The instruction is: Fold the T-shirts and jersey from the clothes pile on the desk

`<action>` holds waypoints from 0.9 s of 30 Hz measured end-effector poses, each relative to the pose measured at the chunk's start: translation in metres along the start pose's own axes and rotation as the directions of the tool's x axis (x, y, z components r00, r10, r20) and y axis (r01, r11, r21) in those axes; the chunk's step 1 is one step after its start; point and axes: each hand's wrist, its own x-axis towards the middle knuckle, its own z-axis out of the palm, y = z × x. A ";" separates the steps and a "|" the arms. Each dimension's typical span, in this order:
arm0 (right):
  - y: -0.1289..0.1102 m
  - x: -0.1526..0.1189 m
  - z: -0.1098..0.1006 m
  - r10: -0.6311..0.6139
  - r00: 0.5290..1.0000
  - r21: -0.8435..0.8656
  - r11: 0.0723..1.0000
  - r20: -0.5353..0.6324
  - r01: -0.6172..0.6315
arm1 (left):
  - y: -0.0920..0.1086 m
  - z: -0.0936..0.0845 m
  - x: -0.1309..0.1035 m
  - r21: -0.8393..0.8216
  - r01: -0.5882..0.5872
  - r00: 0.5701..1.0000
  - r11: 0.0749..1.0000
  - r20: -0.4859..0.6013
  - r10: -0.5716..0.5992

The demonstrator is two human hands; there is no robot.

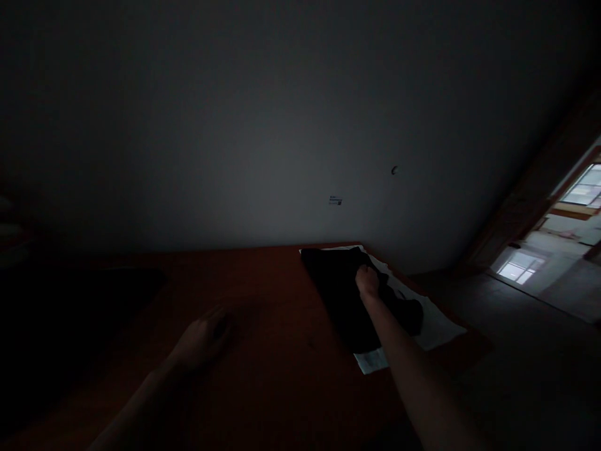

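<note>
A black cloth (335, 294) lies over white sheets (439, 322) at the right end of a reddish-brown table (277, 376). My right hand (367, 282) is closed on the black cloth near its far right part; its fingertips are hard to make out in the dim light. To the left, my left hand (204, 337) is low over the bare wood, with its fingers loosely bent and apart and nothing seen in them. A pale corner of sheet (372, 361) sticks out from under the cloth's near edge.
Behind the table rises a grey wall (235, 156) with a small label (335, 200) and a round fitting (394, 170). A large dark shape (61, 326) covers the left side. At the far right, a doorway opens onto a brighter room with a window (585, 186).
</note>
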 end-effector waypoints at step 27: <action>-0.069 -0.110 0.062 -0.563 0.660 0.061 0.782 0.497 0.621 | 0.008 0.000 -0.015 -0.104 -0.095 0.956 0.990 -0.287 0.061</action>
